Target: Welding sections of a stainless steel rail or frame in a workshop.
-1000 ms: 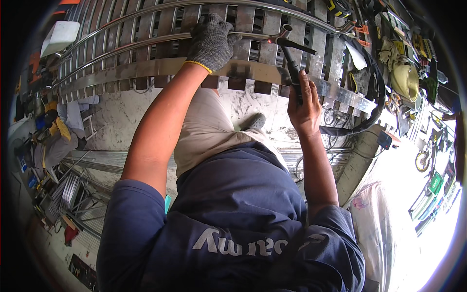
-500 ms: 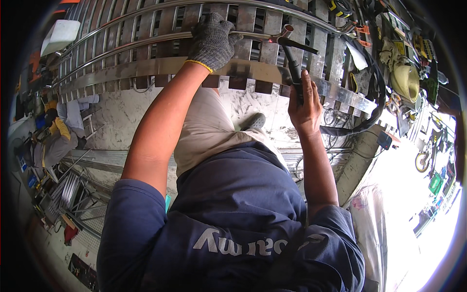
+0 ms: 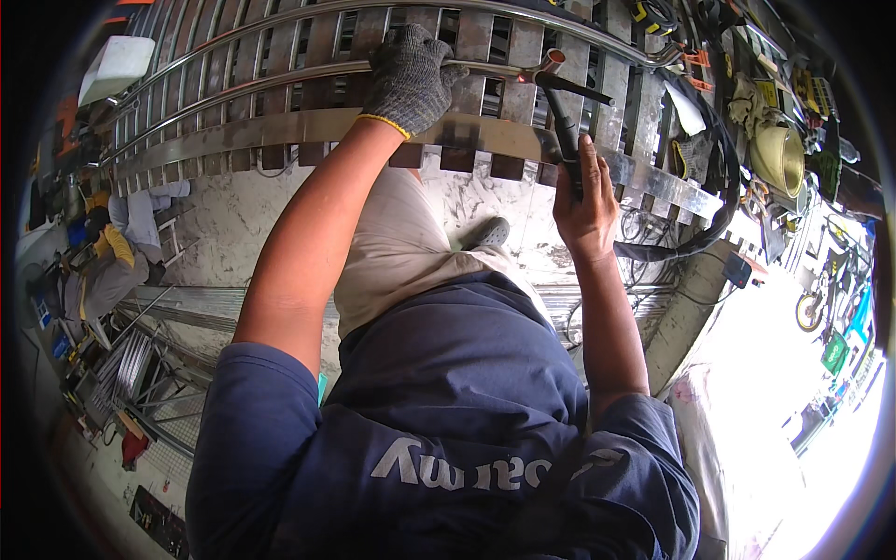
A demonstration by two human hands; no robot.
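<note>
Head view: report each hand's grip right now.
Left hand, gloved: closed over the metal tube.
Right hand, bare: closed, holding the black torch by its handle.

Blown-out glare lwr R, L side dim, glints on metal tube (image 3: 490, 68), fisheye bend, blk corners

Between the gloved left hand (image 3: 408, 82) and the black welding torch (image 3: 567, 135) in the right hand (image 3: 586, 203), I see a passable gap over the slatted metal desk (image 3: 495, 136). The lower steel tube (image 3: 490, 68) bars its far side, the curved upper tube (image 3: 590, 35) beyond; a thick black hose (image 3: 727, 191) obstructs the right end.
</note>
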